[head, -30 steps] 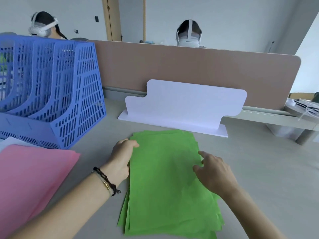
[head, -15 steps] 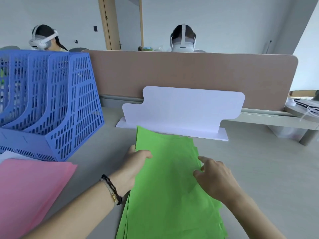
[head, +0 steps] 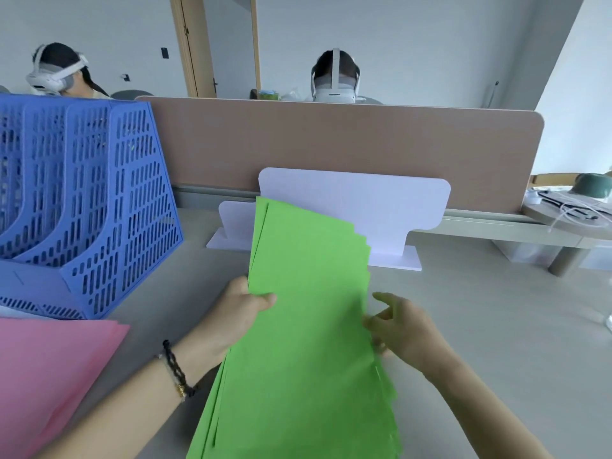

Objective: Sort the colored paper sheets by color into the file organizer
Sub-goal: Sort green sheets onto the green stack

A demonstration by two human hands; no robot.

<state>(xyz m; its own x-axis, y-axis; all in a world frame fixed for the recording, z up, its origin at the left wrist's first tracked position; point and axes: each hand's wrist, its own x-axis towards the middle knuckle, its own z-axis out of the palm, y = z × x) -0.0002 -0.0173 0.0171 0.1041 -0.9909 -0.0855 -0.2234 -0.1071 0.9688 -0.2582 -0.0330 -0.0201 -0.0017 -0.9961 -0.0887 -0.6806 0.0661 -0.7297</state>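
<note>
A stack of green paper sheets [head: 308, 326] is tilted up off the desk in front of me, its far edge raised toward the white stand. My left hand [head: 241, 313] grips the stack's left edge, thumb on top. My right hand [head: 400, 329] is at the right edge with its fingers tucked behind the sheets. The blue mesh file organizer [head: 86, 207] stands at the left, its slots facing me. A pile of pink sheets [head: 46, 379] lies flat at the lower left, with a white sheet edge showing under it.
A white bookend-like stand [head: 390, 207] sits behind the green stack against a tan desk divider [head: 331, 150]. Two people wearing headsets sit beyond the divider. A round side table with cables [head: 569, 213] is at the far right.
The green stack has been lifted from lying flat to tilted up. My left hand went from resting at its edge to gripping it. My right hand slid from the top to the right edge.
</note>
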